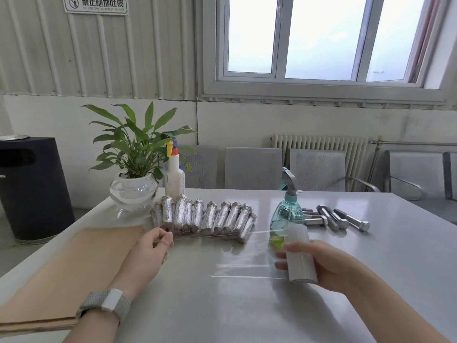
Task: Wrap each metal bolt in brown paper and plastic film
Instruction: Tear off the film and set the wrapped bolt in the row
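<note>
- The right hand (321, 263) grips a roll of plastic film (300, 253), fingers curled around it, above the table (371, 280).
- The left hand (150, 253) pinches the free edge of the film between thumb and fingers; a clear sheet (235, 253) is stretched between the two hands.
- A stack of brown paper (81, 268) lies flat on the table under the left forearm.
- Wrapped bolts (202, 216) lie in a row behind the left hand.
- Bare metal bolts (338, 219) lie at the far right, just beside a green spray bottle (286, 209).
- A white spray bottle (174, 174) stands beside a potted plant (134, 164).
</note>
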